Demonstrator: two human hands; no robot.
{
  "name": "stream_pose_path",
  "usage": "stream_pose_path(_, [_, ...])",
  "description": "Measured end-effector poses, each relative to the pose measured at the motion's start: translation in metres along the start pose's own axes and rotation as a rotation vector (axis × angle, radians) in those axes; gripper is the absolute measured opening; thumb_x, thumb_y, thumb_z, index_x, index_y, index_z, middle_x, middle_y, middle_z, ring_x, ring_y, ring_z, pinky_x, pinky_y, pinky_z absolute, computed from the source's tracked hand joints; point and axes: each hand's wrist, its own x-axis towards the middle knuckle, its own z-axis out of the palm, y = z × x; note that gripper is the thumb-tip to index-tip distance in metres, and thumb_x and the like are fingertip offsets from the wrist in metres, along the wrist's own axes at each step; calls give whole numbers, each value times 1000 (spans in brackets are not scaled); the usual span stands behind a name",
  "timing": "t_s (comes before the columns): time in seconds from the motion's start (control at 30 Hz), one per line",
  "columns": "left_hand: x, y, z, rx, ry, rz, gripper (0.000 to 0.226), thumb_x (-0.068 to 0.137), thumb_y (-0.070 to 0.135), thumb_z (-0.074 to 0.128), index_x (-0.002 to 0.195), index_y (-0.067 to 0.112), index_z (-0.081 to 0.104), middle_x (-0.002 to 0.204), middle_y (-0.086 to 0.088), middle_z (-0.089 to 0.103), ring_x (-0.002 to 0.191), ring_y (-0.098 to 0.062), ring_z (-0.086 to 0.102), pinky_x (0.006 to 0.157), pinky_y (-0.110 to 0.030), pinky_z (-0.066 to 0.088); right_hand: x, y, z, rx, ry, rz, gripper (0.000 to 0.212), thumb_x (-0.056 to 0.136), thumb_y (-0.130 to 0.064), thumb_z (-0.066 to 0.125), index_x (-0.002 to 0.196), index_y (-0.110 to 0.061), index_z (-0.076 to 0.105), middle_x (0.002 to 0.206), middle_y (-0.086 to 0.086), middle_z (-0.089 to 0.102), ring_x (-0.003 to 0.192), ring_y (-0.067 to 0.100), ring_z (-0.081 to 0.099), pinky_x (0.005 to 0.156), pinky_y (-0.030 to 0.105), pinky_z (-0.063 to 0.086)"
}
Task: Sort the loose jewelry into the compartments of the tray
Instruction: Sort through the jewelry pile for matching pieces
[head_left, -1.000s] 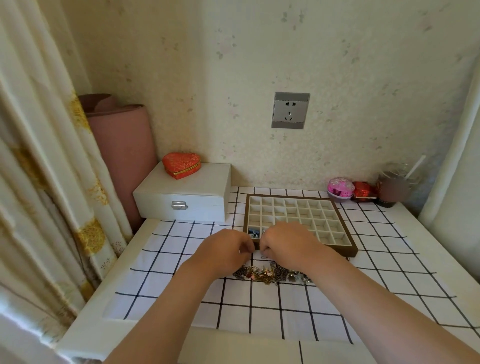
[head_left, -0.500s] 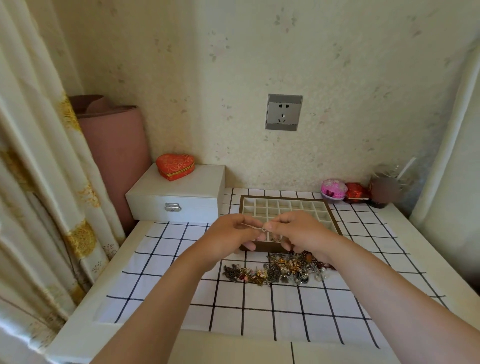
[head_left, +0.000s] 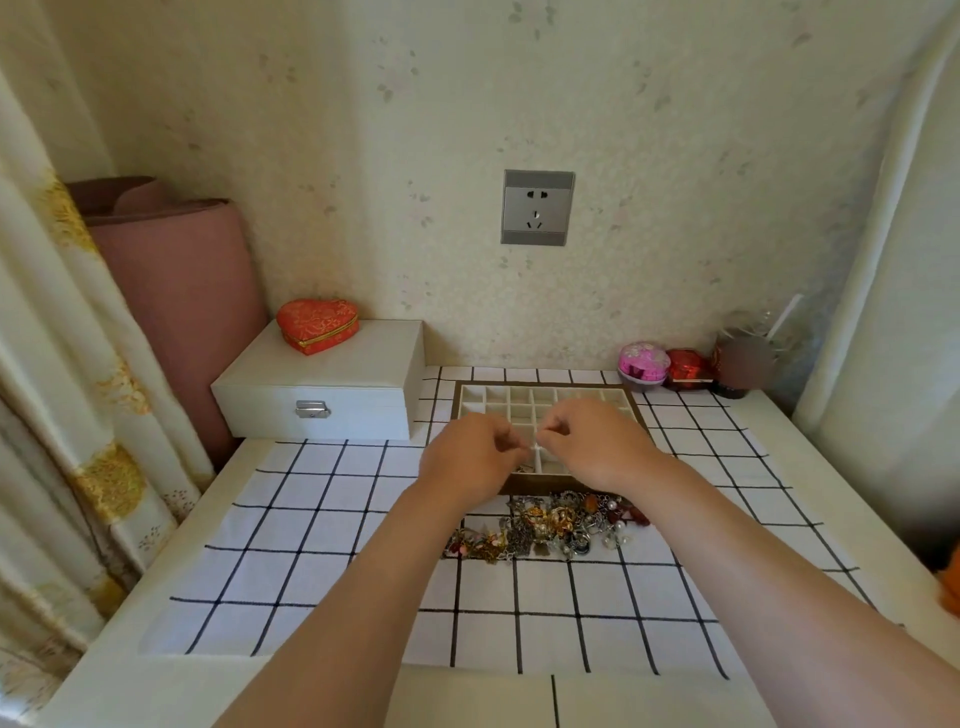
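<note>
a checked cloth (head_left: 311, 519) bears the tray (head_left: 467, 395) at its far side, with the jewelry pile (head_left: 550, 525) just nearer. both forearms reach in. the left hand (head_left: 470, 457) and right hand (head_left: 597, 447) hover over the tray's near cells, their curled fingertips meeting to pinch a tiny piece (head_left: 533, 446).

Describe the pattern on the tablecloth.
The tablecloth is white with a black grid; head view.

The jewelry (head_left: 550, 527) glints like metal, with glossy beads. The tray (head_left: 545, 485) has a matt brown rim, possibly wood. A matt cloth (head_left: 322, 519) covers the surface; the smooth white box (head_left: 332, 374) at its far left corner has a shiny metal clasp (head_left: 312, 409).
</note>
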Motion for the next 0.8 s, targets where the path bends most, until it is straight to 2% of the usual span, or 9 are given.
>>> stream_pose_path(0.1, [1,-2,4,108,-26,46,10,90,36,69,97,34,76,97,12,72,90,-7,63,84,-34,55,0,3,8,-85,-47,-29,24,98,-33,56,80,-25,68,76,-5,68,72,14,63,68,35,52])
stream_pose_path(0.2, [2,-8,-2,156,-79,99,18,91,30,69,107,35,75,103,11,72,92,-6,62,90,-35,55,1,3,10,-92,-82,-50,21,100,-32,56,84,-26,70,81,-6,68,75,13,62,67,32,50])
stream_pose_path(0.27, [0,-11,-10,174,-89,98,25,91,25,69,115,33,73,113,9,69,99,-7,60,95,-32,51,3,3,12,-105,-108,-57,20,100,-29,56,86,-25,71,86,-4,70,78,15,63,69,32,51])
stream_pose_path(0.37, [-3,-20,-19,231,-78,118,24,91,26,68,113,35,71,119,7,61,112,-14,56,97,-38,50,6,2,16,-120,-143,-63,23,99,-23,57,84,-15,71,85,4,72,76,22,66,71,36,54])
stream_pose_path(0.47, [-7,-24,-22,233,-127,141,26,93,21,66,115,34,71,119,7,56,114,-15,53,98,-36,47,6,-2,18,-178,-130,-65,29,98,-28,58,75,-16,70,70,-3,67,66,16,62,62,31,49])
stream_pose_path(0.63, [-10,-26,-22,235,-147,177,29,91,14,66,112,34,72,121,7,55,115,-14,50,101,-38,46,4,-11,17,-246,-12,-75,16,94,-35,63,88,-31,78,89,-15,71,84,11,65,70,28,51])
stream_pose_path(0.73, [-12,-30,-25,212,-86,204,33,91,12,64,113,36,71,116,8,55,113,-12,49,97,-35,46,4,-8,19,-240,-64,-106,24,93,-29,56,81,-26,76,80,-10,72,74,12,66,68,32,57])
stream_pose_path(0.8, [-16,-33,-30,220,-20,231,31,90,12,64,110,35,71,104,12,53,102,-7,49,88,-29,46,3,-8,20,-265,-92,-109,28,92,-25,51,76,-20,73,73,-4,71,66,16,65,63,33,57])
